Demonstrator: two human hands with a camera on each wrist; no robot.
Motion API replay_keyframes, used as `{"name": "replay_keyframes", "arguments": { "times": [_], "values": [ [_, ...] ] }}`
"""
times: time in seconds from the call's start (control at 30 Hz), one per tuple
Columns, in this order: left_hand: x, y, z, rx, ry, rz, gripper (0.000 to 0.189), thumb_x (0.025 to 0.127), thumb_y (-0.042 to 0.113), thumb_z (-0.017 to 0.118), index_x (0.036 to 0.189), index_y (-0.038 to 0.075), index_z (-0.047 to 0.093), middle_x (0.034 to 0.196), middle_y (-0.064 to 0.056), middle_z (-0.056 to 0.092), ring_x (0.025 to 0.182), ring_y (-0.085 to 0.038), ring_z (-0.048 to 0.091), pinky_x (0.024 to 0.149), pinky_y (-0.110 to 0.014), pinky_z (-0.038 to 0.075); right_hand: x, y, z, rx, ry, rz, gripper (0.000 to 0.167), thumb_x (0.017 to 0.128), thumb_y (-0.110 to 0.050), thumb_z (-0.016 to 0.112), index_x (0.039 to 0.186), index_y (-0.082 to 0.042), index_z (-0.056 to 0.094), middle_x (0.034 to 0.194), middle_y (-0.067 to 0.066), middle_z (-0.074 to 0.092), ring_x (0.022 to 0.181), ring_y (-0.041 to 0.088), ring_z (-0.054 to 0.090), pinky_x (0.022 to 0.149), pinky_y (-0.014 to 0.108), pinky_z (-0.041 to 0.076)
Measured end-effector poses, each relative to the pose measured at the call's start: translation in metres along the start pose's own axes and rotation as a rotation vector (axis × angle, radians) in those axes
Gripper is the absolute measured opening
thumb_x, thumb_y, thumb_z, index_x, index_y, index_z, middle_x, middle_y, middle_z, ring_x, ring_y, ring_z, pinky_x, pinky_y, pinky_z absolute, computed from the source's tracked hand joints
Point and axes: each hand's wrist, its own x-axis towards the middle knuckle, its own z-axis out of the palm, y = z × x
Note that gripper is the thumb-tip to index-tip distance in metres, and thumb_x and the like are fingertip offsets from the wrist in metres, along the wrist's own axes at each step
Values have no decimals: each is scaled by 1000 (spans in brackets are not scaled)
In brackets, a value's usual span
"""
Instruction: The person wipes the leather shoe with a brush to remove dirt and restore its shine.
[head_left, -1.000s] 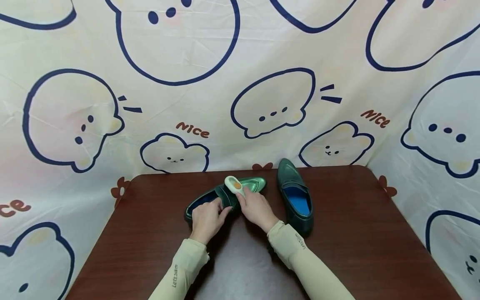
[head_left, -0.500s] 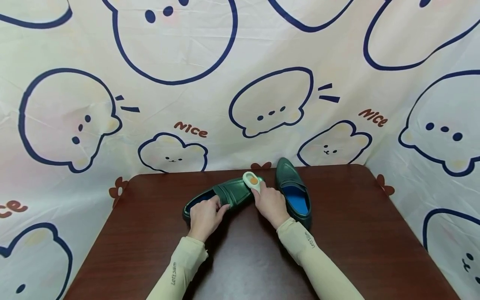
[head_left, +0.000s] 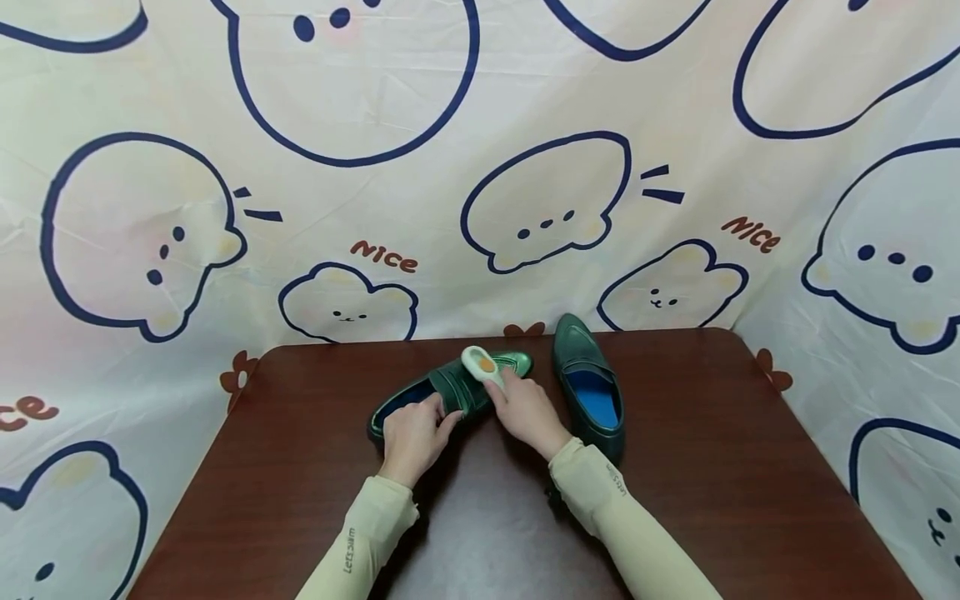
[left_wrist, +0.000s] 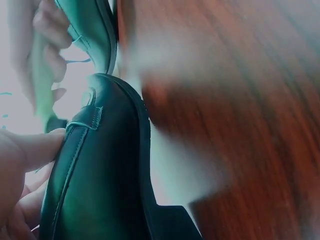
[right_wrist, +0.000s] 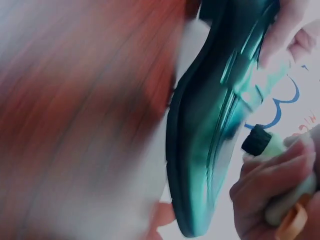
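Observation:
A green loafer point(head_left: 454, 390) lies slanted near the table's back edge, toe to the right. My left hand point(head_left: 411, 438) grips its side at the opening; in the left wrist view the thumb presses near the strap of the loafer point(left_wrist: 100, 175). My right hand point(head_left: 531, 410) holds a small pale green brush point(head_left: 480, 364) with an orange oval on it, over the loafer's front. The right wrist view shows the brush's dark bristles point(right_wrist: 256, 140) close beside the upper; contact cannot be made out. My left fingers inside the shoe are partly hidden.
A second green loafer point(head_left: 577, 343) with a blue insole stands to the right, toe at the back edge of the brown wooden table point(head_left: 697, 450). A cartoon-printed cloth point(head_left: 420, 208) hangs behind and at both sides.
My right hand moved the brush rightward toward the toe, then back left toward the middle of the loafer's front. My left hand keeps its grip, and both loafers stay about in place.

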Motion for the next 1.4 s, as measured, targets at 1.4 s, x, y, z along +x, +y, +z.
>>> {"name": "replay_keyframes", "arguments": {
  "times": [1.4],
  "values": [
    [3,-1,-4,-88,-42,-49,45,86,44,83,62,24,51,48,10,41,48,-6,43,47,-26,28,-5,23,-3,-361,341,106,37,104,-36,62,108,1,60,70,16,66,55,33,65,51,45,54]
  ]
}}
